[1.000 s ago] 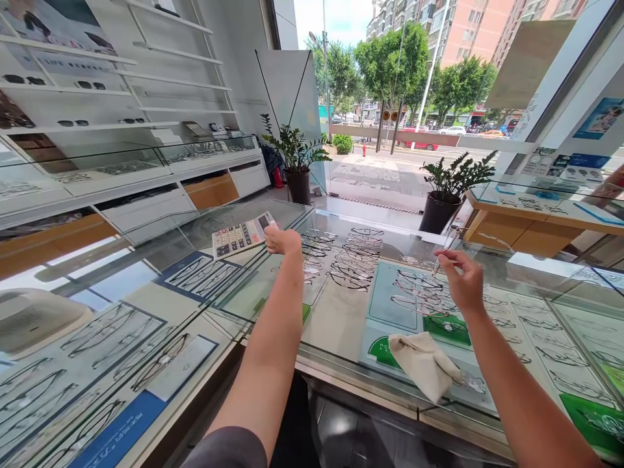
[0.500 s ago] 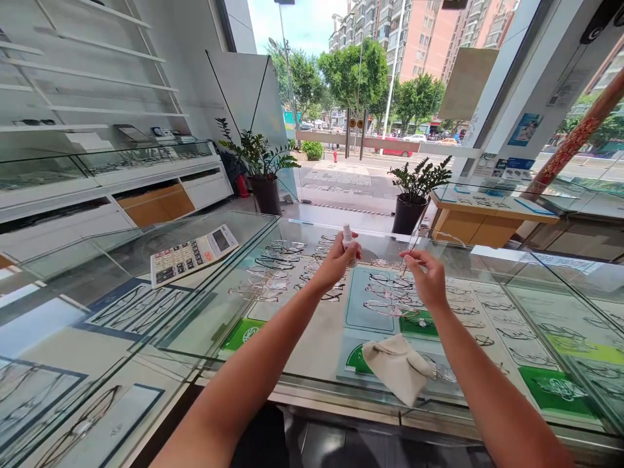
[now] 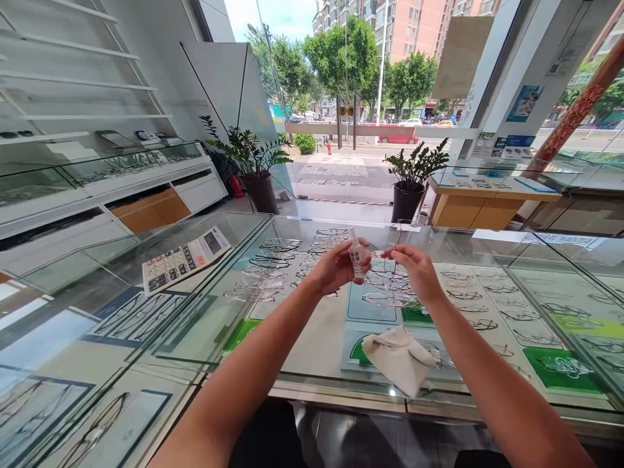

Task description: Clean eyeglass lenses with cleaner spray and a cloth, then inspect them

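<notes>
My left hand (image 3: pixel 336 265) is wrapped round a small white spray bottle (image 3: pixel 356 257) with a printed label, held above the glass counter. Just right of it, my right hand (image 3: pixel 414 266) pinches a thin-framed pair of eyeglasses (image 3: pixel 398 235) between thumb and fingers. The glasses' outline is faint against the bright floor, and part of them is hidden by the fingers. On the counter top, below both hands, a beige cleaning cloth (image 3: pixel 400 361) lies crumpled near the front edge. Several spectacle frames (image 3: pixel 275 261) lie in rows under the hands.
A large calculator (image 3: pixel 186 260) rests on the counter's left part. The glass showcase (image 3: pixel 312 364) holds more frames and green cards. Two potted plants (image 3: pixel 408 198) stand beyond the counter, before the glass doors. A low wooden display table (image 3: pixel 480 207) is at the right back.
My right hand has moved left with the eyeglasses, closer to the bottle. My left hand has turned the bottle so that its printed label shows. The view has shifted slightly.
</notes>
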{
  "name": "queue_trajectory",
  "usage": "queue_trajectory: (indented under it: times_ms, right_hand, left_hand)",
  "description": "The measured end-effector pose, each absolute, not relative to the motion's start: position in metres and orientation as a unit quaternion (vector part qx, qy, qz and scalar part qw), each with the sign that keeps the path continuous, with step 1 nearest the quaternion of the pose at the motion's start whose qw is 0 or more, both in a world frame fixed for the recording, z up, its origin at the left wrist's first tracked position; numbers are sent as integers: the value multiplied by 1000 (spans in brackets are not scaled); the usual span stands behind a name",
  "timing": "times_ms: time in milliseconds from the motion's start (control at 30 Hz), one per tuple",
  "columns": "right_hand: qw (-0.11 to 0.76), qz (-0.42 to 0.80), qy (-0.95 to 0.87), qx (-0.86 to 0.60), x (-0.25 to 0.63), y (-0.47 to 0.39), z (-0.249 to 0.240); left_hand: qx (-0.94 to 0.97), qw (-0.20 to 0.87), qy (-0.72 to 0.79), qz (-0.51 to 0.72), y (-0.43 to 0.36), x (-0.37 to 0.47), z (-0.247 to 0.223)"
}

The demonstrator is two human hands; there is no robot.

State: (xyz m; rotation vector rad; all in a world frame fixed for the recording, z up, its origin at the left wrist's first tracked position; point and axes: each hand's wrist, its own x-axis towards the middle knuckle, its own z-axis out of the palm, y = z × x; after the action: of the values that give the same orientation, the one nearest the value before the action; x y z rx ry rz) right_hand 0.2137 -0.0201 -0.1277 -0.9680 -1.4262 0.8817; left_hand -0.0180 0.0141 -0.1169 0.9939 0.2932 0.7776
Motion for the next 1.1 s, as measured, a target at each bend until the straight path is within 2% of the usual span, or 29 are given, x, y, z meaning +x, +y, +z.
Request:
queue_trajectory:
  times_ms: [100,267,400,800,1100]
  right_hand:
    - [547,411,-612,-398,211,-23,-125]
    - [505,469,-622,-371,204,-29,-124]
    - [487,499,-625,-353,200,-32,-126]
    - [486,519,-618,-336,199,-32,-128]
    - [552,526,-548,-344,209,-22,-129]
  left_hand:
    - [494,747,201,397,16,-14,-118]
    - [566,566,366,474,20,-6,-127]
    - [636,481,378,471,20,-5,-130]
    - [690,465,345,434,11,-2,-128]
    - [704,442,349,433,5,-1,-122]
